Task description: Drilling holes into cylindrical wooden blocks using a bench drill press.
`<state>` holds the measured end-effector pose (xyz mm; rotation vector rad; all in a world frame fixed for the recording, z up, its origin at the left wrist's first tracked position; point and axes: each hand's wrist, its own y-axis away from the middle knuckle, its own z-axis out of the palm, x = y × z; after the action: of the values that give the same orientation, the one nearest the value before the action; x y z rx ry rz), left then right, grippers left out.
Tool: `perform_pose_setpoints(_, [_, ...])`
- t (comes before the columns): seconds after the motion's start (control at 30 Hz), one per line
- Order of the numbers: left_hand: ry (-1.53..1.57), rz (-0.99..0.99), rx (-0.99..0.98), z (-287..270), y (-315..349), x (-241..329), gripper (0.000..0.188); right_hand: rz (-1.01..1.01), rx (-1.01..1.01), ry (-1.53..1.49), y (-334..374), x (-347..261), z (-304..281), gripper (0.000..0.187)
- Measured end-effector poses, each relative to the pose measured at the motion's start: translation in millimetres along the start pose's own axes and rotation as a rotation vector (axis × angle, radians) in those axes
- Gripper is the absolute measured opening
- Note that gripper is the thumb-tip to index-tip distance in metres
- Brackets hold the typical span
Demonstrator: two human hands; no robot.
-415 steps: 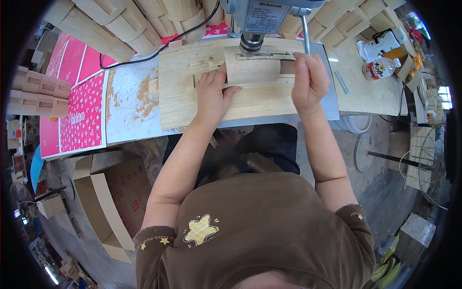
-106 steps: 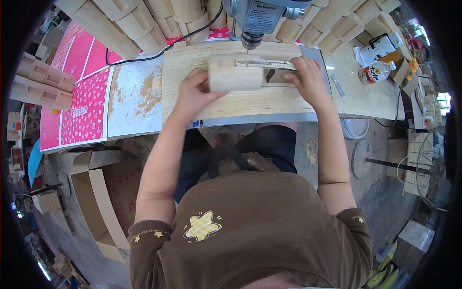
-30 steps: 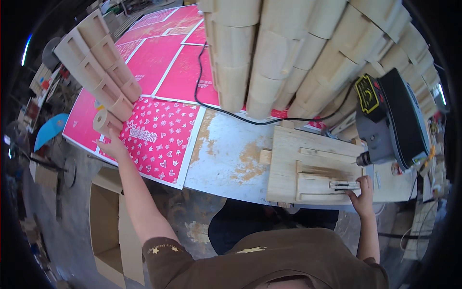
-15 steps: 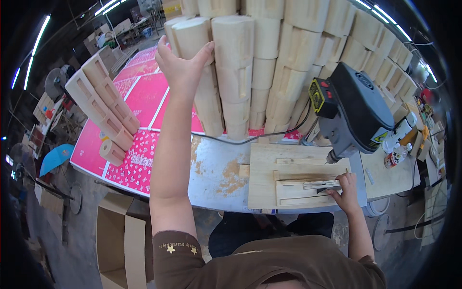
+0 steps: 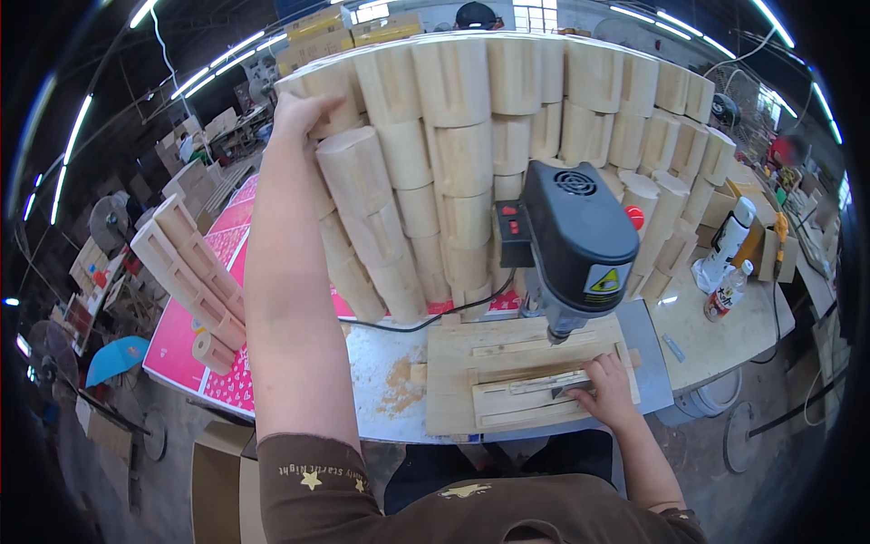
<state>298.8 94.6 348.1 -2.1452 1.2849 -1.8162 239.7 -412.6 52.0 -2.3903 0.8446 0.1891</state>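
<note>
My left hand (image 5: pixel 306 111) reaches far up to the left end of a tall stack of pale wooden cylinders. Its thumb lies against the top wooden cylinder (image 5: pixel 340 116) there; its other fingers are mostly hidden behind the wood. Long slots are cut into the sides of the cylinders. My right hand (image 5: pixel 605 390) rests at the right part of a wooden jig (image 5: pixel 453 399) on the bench, its fingers closed on a small dark and metallic piece (image 5: pixel 564 390) that I cannot make out. Just above the jig hangs the chuck of a dark drill press (image 5: pixel 580 236).
A shorter group of slotted cylinders (image 5: pixel 186 272) leans on the pink sheet (image 5: pixel 172 344) at left. Black cable (image 5: pixel 453 319) crosses behind the jig. Bottles (image 5: pixel 728 292) stand at right. An open cardboard box (image 5: pixel 213 480) sits below the bench. A person's dark cap (image 5: pixel 476 15) shows behind the stack.
The view has tilted up, showing the stack's top. My left hand has moved from spread over a nearer column to the taller one behind it. The right hand remains at the jig.
</note>
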Motion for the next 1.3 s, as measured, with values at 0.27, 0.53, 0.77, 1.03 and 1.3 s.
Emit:
perform_pose_setpoints(0.27, [-0.235,0.078,0.366,10,-25,-22,0.084,-0.041,0.039,-0.002,-5,0,-2,0.043])
perform_pose_setpoints(0.53, [0.449,0.531,0.217,-40,94,55,0.079,-0.015,0.016,-0.007,1,4,1,0.045])
perform_pose_setpoints(0.77, [0.213,0.175,-0.417,-17,293,3,0.086,-0.013,-0.063,0.003,7,12,3,0.040])
perform_pose_setpoints(1.03, [-0.329,-0.025,-1.003,35,381,-77,0.079,-0.055,-0.059,-0.024,-10,27,9,0.033])
perform_pose_setpoints(1.3, [-0.314,0.057,-1.204,57,366,-65,0.079,-0.037,-0.111,-0.056,-4,34,-4,0.031])
